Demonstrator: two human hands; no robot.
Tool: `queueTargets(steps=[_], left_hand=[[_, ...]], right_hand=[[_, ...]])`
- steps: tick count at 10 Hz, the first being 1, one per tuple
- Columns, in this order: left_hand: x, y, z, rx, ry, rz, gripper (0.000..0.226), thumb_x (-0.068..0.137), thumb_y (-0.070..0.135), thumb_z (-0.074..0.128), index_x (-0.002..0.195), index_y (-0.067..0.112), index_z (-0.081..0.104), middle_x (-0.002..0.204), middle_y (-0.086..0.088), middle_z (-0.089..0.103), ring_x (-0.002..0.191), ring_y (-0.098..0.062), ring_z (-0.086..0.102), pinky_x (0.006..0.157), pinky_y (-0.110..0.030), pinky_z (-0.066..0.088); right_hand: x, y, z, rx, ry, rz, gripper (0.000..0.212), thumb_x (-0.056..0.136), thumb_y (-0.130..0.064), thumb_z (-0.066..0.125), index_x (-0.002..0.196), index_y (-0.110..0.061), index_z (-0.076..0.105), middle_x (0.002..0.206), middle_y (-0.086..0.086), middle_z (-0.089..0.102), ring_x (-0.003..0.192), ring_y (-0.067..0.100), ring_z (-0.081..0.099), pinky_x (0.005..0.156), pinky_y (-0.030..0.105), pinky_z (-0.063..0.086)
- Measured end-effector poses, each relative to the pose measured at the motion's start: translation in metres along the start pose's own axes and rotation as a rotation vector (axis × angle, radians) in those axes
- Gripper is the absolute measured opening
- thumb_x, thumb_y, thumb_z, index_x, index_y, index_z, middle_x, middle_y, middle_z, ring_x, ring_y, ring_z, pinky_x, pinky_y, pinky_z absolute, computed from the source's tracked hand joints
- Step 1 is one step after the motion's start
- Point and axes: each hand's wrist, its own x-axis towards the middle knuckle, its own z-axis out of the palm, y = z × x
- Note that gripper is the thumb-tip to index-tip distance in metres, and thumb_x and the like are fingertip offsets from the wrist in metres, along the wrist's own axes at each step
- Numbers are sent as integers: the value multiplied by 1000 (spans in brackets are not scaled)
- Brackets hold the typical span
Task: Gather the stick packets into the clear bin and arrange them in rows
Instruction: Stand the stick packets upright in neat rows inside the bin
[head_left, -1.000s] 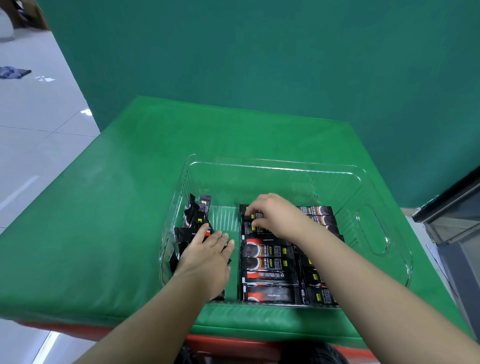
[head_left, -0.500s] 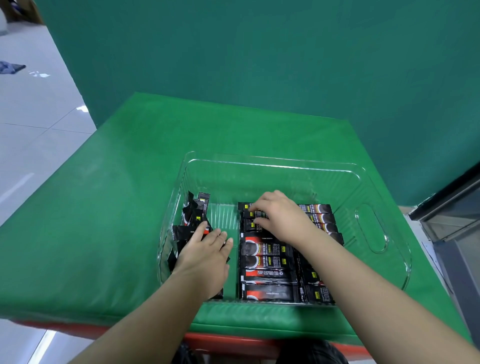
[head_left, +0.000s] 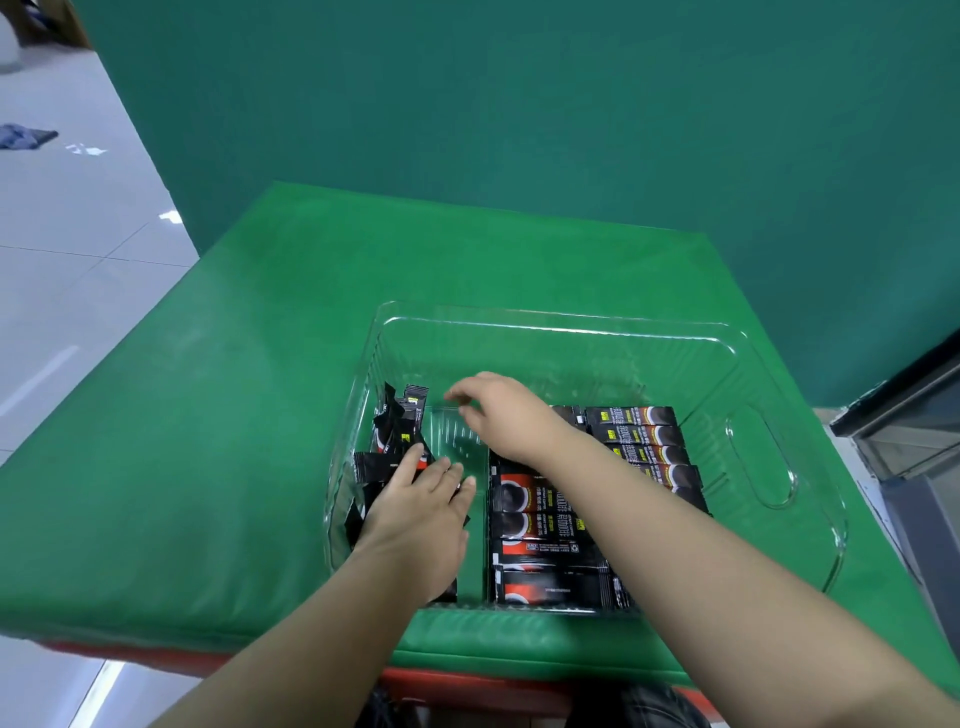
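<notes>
Inside the clear bin (head_left: 769, 467), the left hand (head_left: 415, 514) lies flat, fingers straight, on loose stick packets (head_left: 400, 431). The right hand (head_left: 498, 415), blurred and loosely curled, holds nothing beyond the rows (head_left: 550, 540) under its forearm.

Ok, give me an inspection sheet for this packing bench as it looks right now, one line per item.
Surface: green padded table top, bare around the bin.
Job's things: clear bin near the front edge; neat rows of stick packets lie flat in its middle and right; loose packets stand jumbled against its left wall.
Clutter: nothing seen on the table.
Grippers: left hand rests flat, fingers straight, on the loose packets; right hand hangs over the gap between the two groups, fingers loosely curled, holding nothing visible.
Cables: nothing seen.
Surroundings: green backdrop behind; grey tiled floor to the left with a blue cloth lying on it.
</notes>
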Motion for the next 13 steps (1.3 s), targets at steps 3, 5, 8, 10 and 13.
queueTargets(steps=[3, 5, 8, 10, 13], left_hand=[[1, -2, 2, -8, 4, 10, 59, 104, 38, 14, 154, 11, -2, 163, -7, -4, 150, -22, -3, 114, -49, -18], [0, -1, 1, -14, 6, 14, 59, 104, 37, 15, 154, 10, 0, 163, -8, -2, 150, -22, -3, 114, -49, -18], [1, -1, 1, -7, -10, 8, 58, 104, 37, 13, 154, 11, -3, 163, -7, -5, 150, -21, -6, 114, -49, -18], [-1, -1, 1, -12, -11, 8, 58, 105, 37, 12, 154, 12, -4, 163, -5, -7, 150, -20, -6, 114, -48, -18], [-2, -1, -1, -8, -18, 9, 58, 105, 37, 12, 154, 12, -4, 162, -5, -7, 150, -20, -6, 113, -48, -19]], right_hand=[[25, -29, 4, 552, -186, 257, 55, 85, 14, 32, 124, -12, 61, 134, 7, 56, 73, 1, 46, 63, 16, 37], [14, -27, -2, 572, -168, 252, 46, 92, 6, 38, 128, -15, 59, 137, 6, 53, 105, 13, 55, 85, 21, 37], [-10, -11, -8, 524, 155, 93, 33, 98, -16, 47, 130, -13, 56, 134, -4, 45, 119, 4, 42, 102, 14, 24], [-27, 8, -16, 840, 541, 195, 17, 84, -8, 69, 101, -10, 68, 100, -1, 63, 72, -6, 60, 68, 4, 44], [-50, 28, -23, 491, 300, 151, 20, 86, -7, 66, 92, -25, 58, 80, -15, 60, 73, -4, 56, 71, 12, 44]])
